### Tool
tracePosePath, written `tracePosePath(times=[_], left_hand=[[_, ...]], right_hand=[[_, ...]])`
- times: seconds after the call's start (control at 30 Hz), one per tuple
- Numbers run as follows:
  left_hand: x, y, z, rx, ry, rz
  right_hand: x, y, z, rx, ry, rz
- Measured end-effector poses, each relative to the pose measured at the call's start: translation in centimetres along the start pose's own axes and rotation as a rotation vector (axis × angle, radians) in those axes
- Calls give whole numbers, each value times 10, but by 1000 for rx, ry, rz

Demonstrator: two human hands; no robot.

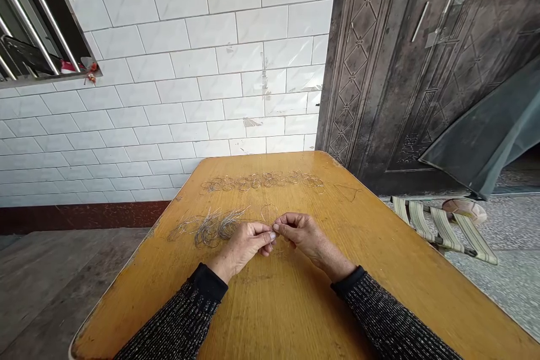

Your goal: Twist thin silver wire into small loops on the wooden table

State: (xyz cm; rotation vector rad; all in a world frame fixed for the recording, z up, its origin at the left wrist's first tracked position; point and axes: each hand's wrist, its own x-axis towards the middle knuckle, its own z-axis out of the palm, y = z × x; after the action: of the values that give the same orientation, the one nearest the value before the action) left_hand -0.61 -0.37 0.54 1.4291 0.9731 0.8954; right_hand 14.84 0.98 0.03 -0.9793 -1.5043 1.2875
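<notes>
Over the middle of a wooden table (270, 304), my left hand (248, 242) and my right hand (301, 236) meet at their fingertips. Both pinch a thin wire (269, 212), which arches up in a faint loop just behind the fingers. The exact spot where they grip it is hidden by the fingertips. Close beside my left hand lies a tangled bundle of thin grey wires (211, 228), coiled and with loose ends sticking out. Farther back, a row of small wire loops (261, 181) stretches across the tabletop.
A white tiled wall (202, 67) stands behind the table, with a barred window (37, 17) at upper left. To the right are a dark carved door (379, 67), a hanging grey-green sheet (489, 129) and a low seat with striped straps (442, 228). A loose strand (348, 188) lies at the back right.
</notes>
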Motion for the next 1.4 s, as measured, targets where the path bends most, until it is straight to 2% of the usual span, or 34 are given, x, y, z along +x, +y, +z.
tracePosePath(times=[0.1, 0.23, 0.33, 0.6, 0.93, 1.4], left_hand=[[1, 1, -4, -53, 51, -28], [5, 3, -11, -182, 212, 83], [7, 3, -12, -214, 272, 118], [7, 4, -10, -218, 266, 82], [8, -1, -11, -197, 246, 14], [4, 7, -5, -126, 318, 62]], right_hand=[[1, 2, -1, -21, 3, 5], [2, 4, -1, -64, -36, -7], [2, 6, -1, -83, -45, 0], [2, 6, 1, -86, -36, 5], [1, 3, 5, 42, 45, 0], [0, 0, 4, 52, 47, 43]])
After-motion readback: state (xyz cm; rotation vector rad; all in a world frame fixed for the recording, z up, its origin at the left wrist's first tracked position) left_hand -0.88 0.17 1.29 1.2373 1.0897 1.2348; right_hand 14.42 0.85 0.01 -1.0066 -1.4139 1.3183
